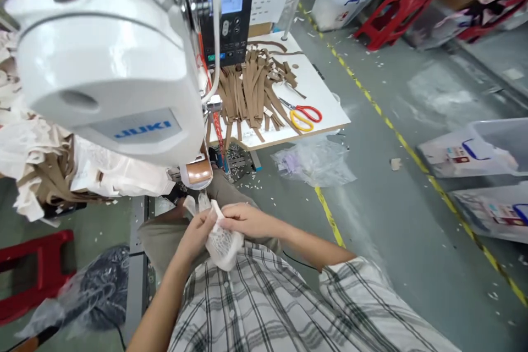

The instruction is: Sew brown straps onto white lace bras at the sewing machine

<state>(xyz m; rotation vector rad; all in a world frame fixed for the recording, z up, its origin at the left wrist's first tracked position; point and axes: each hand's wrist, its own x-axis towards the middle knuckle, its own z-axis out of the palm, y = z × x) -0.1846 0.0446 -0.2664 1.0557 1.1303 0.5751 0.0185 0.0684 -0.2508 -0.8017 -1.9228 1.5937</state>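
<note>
Both hands are together above my lap, in front of a white JUKI sewing machine (111,82). Between them hangs a piece of white lace fabric (225,245), its lower end in front of my checked shirt. My left hand (198,234) pinches the fabric's upper edge from the left. From the right, the fingers of my right hand (243,220) close on the same edge. The sewing machine's arm end (198,173) is just above and beyond my hands. What the fabric piece is exactly, I cannot make out.
Brown strips (251,88) and red-and-yellow scissors (304,116) lie on the white table (330,110). Pale lace pieces (37,148) are heaped at left. A red stool (41,275) stands lower left. Clear plastic bins (474,148) stand at right, beyond a yellow floor line.
</note>
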